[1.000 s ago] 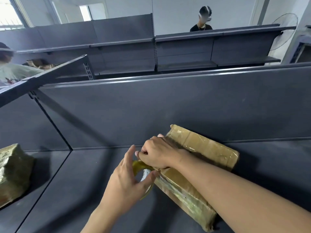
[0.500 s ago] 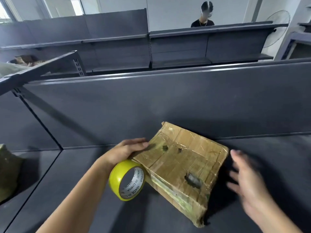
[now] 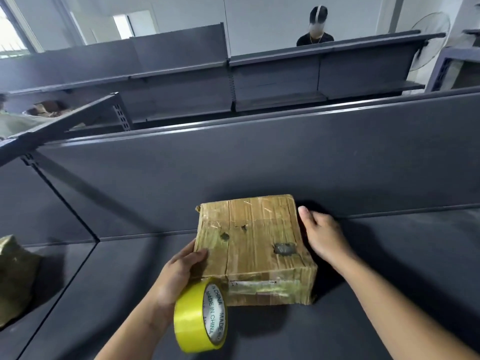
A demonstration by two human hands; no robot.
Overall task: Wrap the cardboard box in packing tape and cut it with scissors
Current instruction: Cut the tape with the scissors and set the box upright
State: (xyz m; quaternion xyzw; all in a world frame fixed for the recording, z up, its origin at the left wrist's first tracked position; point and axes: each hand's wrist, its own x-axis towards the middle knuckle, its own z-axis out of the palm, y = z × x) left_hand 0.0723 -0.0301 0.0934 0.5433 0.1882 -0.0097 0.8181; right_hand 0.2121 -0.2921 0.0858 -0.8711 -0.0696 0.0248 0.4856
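**A:** Where is the cardboard box (image 3: 254, 237) on the shelf (image 3: 389, 268)?

**B:** It lies flat toward the back edge, its far side just short of the upright back panel (image 3: 233, 165). The near side faces the person.

**A:** How much room is around it?

**B:** Most of the shelf surface showing lies right of the box and toward the person. On the left a seam divides this shelf from the next one, well apart from the box.

**A:** And the hands?

**B:** The left hand (image 3: 176, 276) is at the near left corner with its thumb pressed on the top. Its fingers are hidden, so I cannot tell what they grip. The tape roll (image 3: 192, 320) stands on edge in front of that wrist, against the same corner. The right hand (image 3: 326, 237) holds the right side, with the thumb pointing at the far right corner and the fingers curled down the wall.

**A:** What's the count?

**B:** One box, one yellow roll and two hands. There is also one taped bundle (image 3: 14, 276) on the left shelf, and one person (image 3: 315, 29) beyond the far shelving.
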